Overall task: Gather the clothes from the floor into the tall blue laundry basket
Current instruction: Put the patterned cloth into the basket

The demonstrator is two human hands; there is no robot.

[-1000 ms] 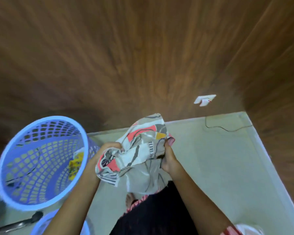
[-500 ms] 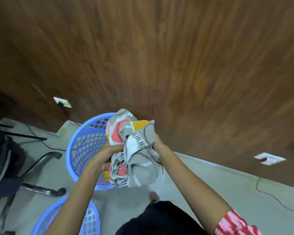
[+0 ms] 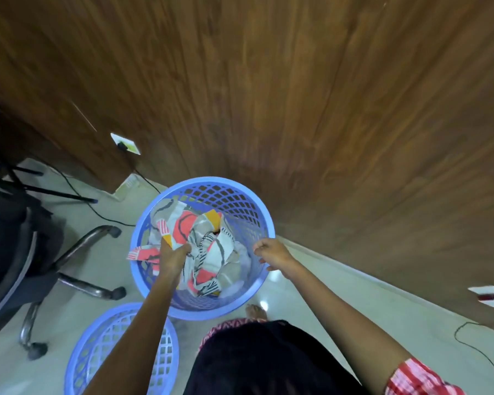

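Both your arms reach forward and down. Your left hand has its fingers curled tight round the patterned cloth; your right hand hovers beside it, fingers loosely curled, holding nothing.

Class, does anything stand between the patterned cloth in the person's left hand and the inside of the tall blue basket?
Nothing visible does. The patterned cloth lies in the open mouth of the tall blue basket, gripped by the left hand; one corner drapes over the left rim. The right hand is over the right rim.
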